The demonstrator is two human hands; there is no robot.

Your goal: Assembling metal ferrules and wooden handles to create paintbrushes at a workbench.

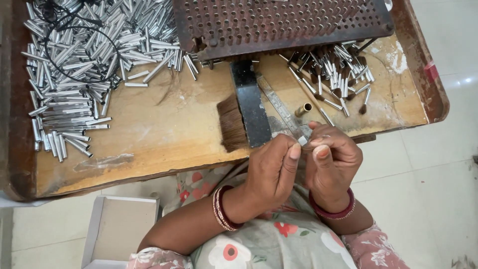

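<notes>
Hard to see exactly what's pinched here: both hands meet just off the near edge of the desk (149, 149), and only a tiny silvery bit of a small metal tube (302, 141) peeks out between the fingertips. The left hand (273, 172) has its grip closed on that tube with thumb and forefinger; the right hand (332, 162) is curled tight right against it, fingertips touching the same spot, but I can't tell if it's actually grasping the tube or something else tucked inside.

Counts: one flat brush of brown bristle (230, 122) lying on the desk, clamped under one dark metal bar (250, 102). One steel ruler (280, 108) running diagonally beside it. One short brass-coloured tube (302, 109) lying alone. The silver tubes in the big pile (84, 65) on the far left are way too many to count, and a black wire (74, 35) loops over them. A smaller heap of bristle-tipped tubes (338, 74) sits on the right.

One rusty perforated plate (279, 22) is cut off at the top. One white open box (119, 229) below the desk, contents not visible.
</notes>
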